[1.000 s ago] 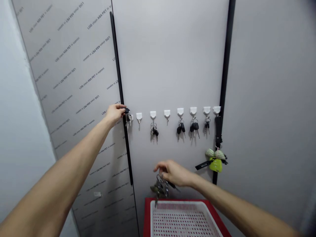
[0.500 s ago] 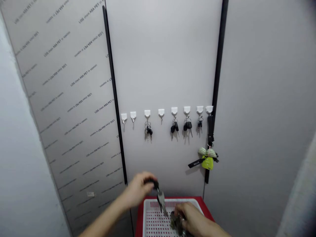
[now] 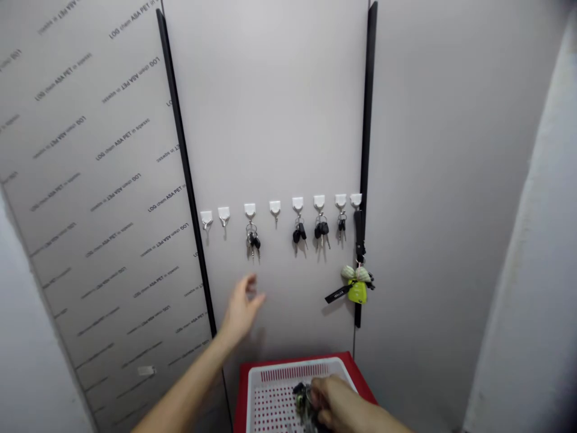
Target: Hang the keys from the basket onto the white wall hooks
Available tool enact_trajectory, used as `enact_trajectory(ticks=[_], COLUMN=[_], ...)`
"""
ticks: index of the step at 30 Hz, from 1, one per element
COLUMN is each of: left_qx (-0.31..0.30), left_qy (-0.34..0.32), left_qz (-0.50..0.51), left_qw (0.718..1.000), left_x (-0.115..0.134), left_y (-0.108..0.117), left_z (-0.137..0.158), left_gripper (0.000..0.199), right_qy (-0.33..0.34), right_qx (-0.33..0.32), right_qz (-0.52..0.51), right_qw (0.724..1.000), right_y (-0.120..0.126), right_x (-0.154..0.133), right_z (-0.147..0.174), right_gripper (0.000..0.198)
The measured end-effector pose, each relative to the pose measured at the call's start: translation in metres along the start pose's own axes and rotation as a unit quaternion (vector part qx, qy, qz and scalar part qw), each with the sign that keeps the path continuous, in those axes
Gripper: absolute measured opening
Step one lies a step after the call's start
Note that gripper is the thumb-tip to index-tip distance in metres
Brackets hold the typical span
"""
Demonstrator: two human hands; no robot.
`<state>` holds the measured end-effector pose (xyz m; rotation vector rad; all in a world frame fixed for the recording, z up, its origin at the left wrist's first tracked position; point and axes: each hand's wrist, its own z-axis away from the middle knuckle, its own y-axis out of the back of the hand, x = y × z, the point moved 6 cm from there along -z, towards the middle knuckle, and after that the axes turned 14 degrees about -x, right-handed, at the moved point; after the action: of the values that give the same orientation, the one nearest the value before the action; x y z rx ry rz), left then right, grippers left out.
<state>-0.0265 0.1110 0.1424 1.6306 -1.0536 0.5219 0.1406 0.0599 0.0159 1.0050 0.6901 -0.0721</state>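
My left hand (image 3: 243, 310) is raised in front of the grey panel, below a key ring (image 3: 253, 243) on a white hook (image 3: 249, 210). Its thumb and fingers are apart, and nothing shows between them. Low over a white perforated basket (image 3: 253, 400), my right hand (image 3: 336, 402) is closed on a bunch of keys (image 3: 303, 400), dark and greenish in part. My fingers cover some of that bunch, and motion blurs it. In the row of hooks, the two at the left and a bare hook (image 3: 274, 208) near the middle carry nothing.
More keys (image 3: 299, 231) hang on hooks to the right. At the row's end hangs a black strap with a yellow-green charm (image 3: 357, 291). Black strips (image 3: 367, 120) edge the panel. The basket stands on a red surface (image 3: 360, 376).
My left hand has gone up and left and no longer holds the black-headed keys. My right hand keeps its bunch over the basket. The view has turned to the right.
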Motion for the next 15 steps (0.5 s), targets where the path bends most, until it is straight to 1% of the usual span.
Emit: enact_trajectory(ticks=[1,2,3,4,5,6,8,9,10,11,12,14,15], left_qx=[0.06,0.114,0.151,0.172,0.178,0.173,0.148,0.137,0.128,0.117,0.105,0.08,0.072], left_qy=[-0.007,-0.017,-0.023,-0.022,-0.016,-0.006,0.011,0.014,0.012,0.007,-0.001,-0.021,-0.029], left_qz=[0.004,0.004,0.009,0.019,0.034,0.059,0.117,0.14,0.16,0.181,0.204,0.255,0.278], left_qw=[0.998,0.993,0.988,0.985,0.983,0.983,0.982,0.981,0.979,0.976,0.973,0.963,0.957], left_x=[0.012,0.022,0.03,0.034,0.035,0.035,0.032,0.032,0.034,0.037,0.042,0.053,0.058], left_y=[0.017,0.03,0.04,0.045,0.047,0.046,0.04,0.037,0.035,0.034,0.034,0.035,0.037], left_z=[-0.013,-0.024,-0.034,-0.044,-0.053,-0.061,-0.072,-0.074,-0.075,-0.075,-0.075,-0.071,-0.069], left_gripper=[0.043,0.046,0.048,0.05,0.048,0.043,0.028,0.021,0.017,0.016,0.015,0.015,0.015], right_qy=[0.017,0.042,0.069,0.093,0.117,0.119,0.123,0.116,0.1,0.079,0.053,0.008,-0.002], right_qx=[0.004,0.025,0.064,0.116,0.192,0.267,0.39,0.44,0.474,0.493,0.5,0.495,0.491], right_qz=[0.003,0.012,0.016,0.015,0.006,-0.011,-0.016,-0.002,0.015,0.034,0.05,0.061,0.054], right_qw=[1.0,0.999,0.995,0.989,0.974,0.956,0.912,0.89,0.875,0.866,0.863,0.867,0.869], right_y=[0.006,0.018,0.036,0.059,0.088,0.116,0.168,0.188,0.204,0.215,0.223,0.23,0.232], right_x=[-0.004,-0.012,-0.021,-0.031,-0.042,-0.051,-0.07,-0.078,-0.086,-0.091,-0.094,-0.095,-0.094], right_z=[0.0,0.002,0.004,0.008,0.014,0.021,0.033,0.037,0.038,0.037,0.033,0.024,0.02], right_gripper=[0.021,0.02,0.019,0.019,0.02,0.023,0.03,0.033,0.035,0.037,0.038,0.039,0.037])
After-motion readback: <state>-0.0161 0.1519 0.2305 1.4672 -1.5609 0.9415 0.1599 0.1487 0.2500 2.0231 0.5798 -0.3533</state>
